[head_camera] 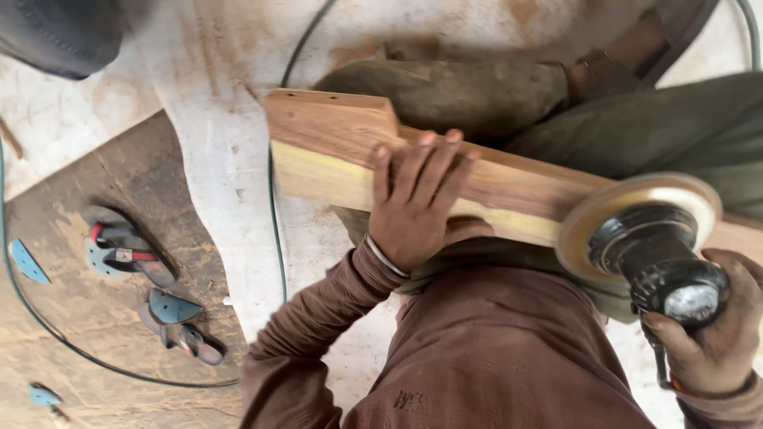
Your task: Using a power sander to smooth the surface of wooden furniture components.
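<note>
Head view, looking straight down: the left hand (417,202) is pressing flat on a long, shaped board of reddish-brown and pale yellow wood (334,151), its fingers spread and curling over the far top edge while the thumb is bracing the near face; the board is lying across the person's lap, its squared end projecting toward the dusty white floor (214,95). The right hand (719,338) is wrapping fully closed around the black body of a handheld disc sander (644,238), whose round tan pad is resting against the board's right-hand stretch. The board is appearing rigid, solid and fairly heavy, with a smooth, dusty face likely to slip under a loose palm; the firmest hold is probably over its edges near mid-length, where the left hand is sitting. A pair of grey sandals with red straps (127,254) is lying well apart on a brown plywood sheet (103,318), ringed by a thin dark cable (274,206).
</note>
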